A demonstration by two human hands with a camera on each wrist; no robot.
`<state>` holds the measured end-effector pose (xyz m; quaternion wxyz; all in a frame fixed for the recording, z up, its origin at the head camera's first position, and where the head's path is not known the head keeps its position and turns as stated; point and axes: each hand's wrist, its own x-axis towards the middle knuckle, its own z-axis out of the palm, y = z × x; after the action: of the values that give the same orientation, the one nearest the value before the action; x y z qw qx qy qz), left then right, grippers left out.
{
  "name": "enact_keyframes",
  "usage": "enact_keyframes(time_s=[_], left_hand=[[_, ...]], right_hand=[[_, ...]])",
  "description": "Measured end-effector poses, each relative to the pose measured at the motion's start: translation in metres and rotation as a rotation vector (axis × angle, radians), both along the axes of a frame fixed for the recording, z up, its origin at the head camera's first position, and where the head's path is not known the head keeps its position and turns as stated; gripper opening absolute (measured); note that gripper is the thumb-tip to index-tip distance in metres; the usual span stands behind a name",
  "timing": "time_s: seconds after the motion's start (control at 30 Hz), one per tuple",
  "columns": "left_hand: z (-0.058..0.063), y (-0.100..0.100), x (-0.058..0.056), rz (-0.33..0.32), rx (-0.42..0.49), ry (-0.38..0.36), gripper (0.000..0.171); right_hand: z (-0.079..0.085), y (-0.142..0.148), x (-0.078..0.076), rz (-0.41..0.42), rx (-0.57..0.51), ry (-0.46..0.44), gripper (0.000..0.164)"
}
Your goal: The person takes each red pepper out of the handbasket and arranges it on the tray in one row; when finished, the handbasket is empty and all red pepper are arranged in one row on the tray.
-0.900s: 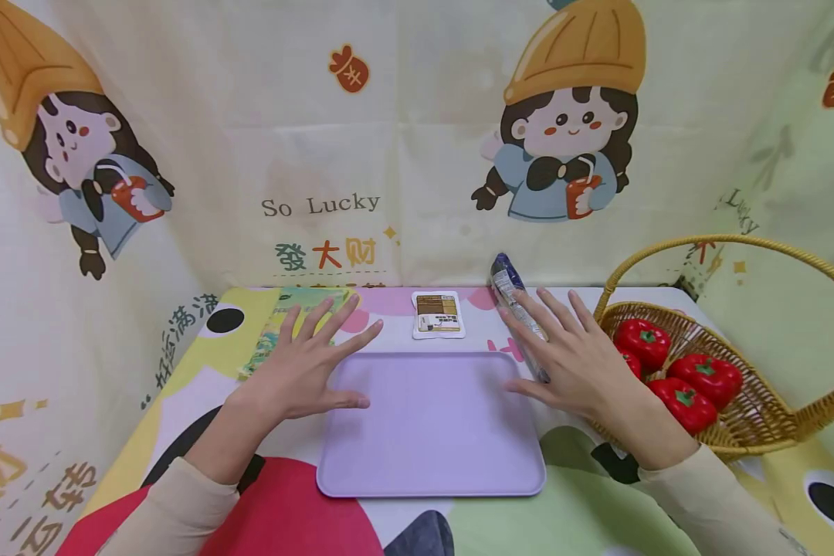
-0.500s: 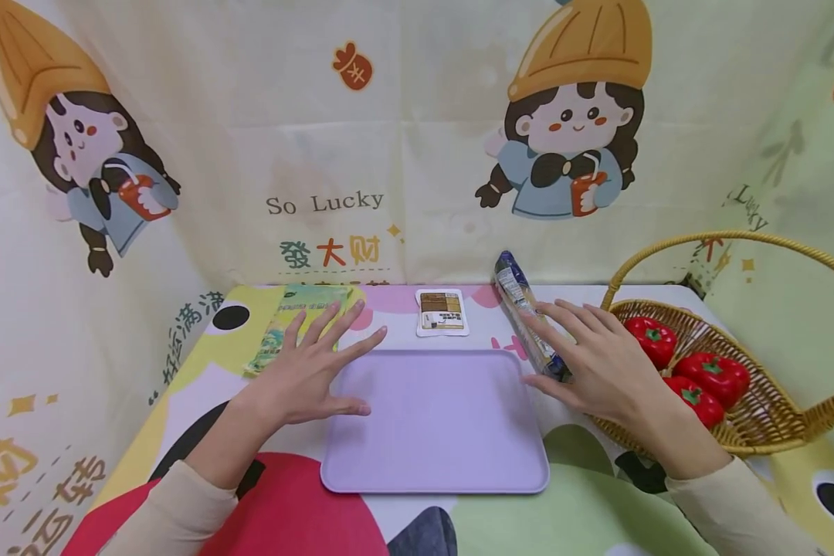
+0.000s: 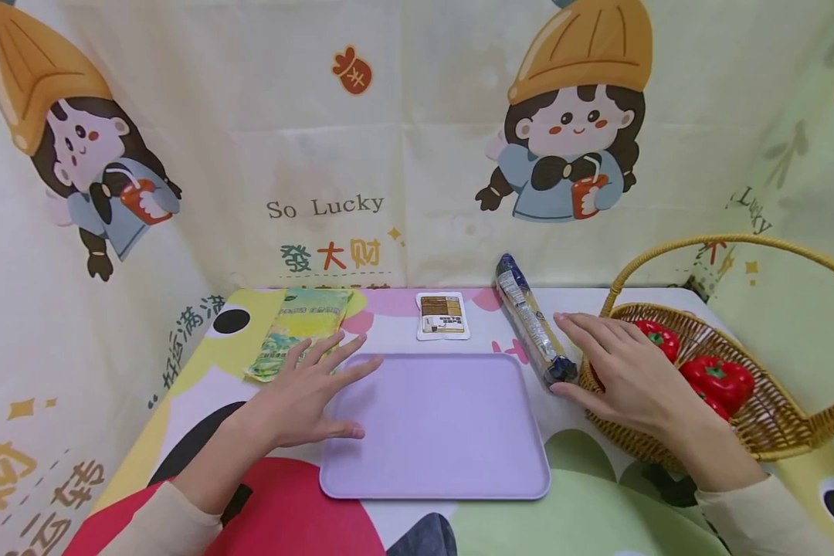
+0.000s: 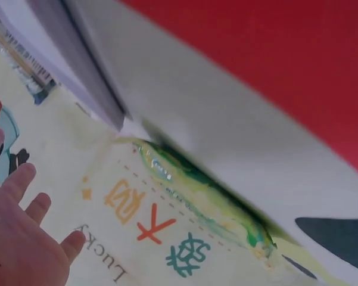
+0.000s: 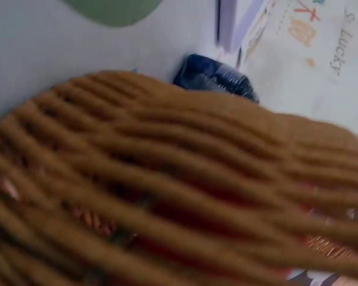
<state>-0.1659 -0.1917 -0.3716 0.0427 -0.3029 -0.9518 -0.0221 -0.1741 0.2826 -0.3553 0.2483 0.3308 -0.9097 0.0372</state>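
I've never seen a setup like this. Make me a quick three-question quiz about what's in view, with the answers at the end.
1. True or false: the red peppers are in the basket.
2. Which hand is nearer the basket: (A) left, (B) right, (C) both equally?
3. Fill in the blank: beyond the tray, the white pack lies between the yellow-green bag and the ____.

Key:
1. True.
2. B, the right hand.
3. Long packet.
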Motion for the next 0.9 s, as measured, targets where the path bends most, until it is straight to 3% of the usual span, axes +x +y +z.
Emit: enact_keyframes(time_s=[0.27, 0.57, 0.9], left_hand=[[-0.005, -0.002, 0.005, -0.046, 0.001, 0.009, 0.094], [-0.01, -0.004, 0.008, -0.037, 0.02, -0.082, 0.092], [-0.018, -0.01, 0.012, -0.041, 0.035, -0.117, 0.089]], right_hand=[[0.0, 0.017, 0.007, -0.019, -0.102, -0.084, 0.1], [-0.002, 0.031, 0.011, -0.037, -0.149, -0.141, 0.095], [0.002, 0.048, 0.016, -0.069, -0.166, -0.243, 0.097]])
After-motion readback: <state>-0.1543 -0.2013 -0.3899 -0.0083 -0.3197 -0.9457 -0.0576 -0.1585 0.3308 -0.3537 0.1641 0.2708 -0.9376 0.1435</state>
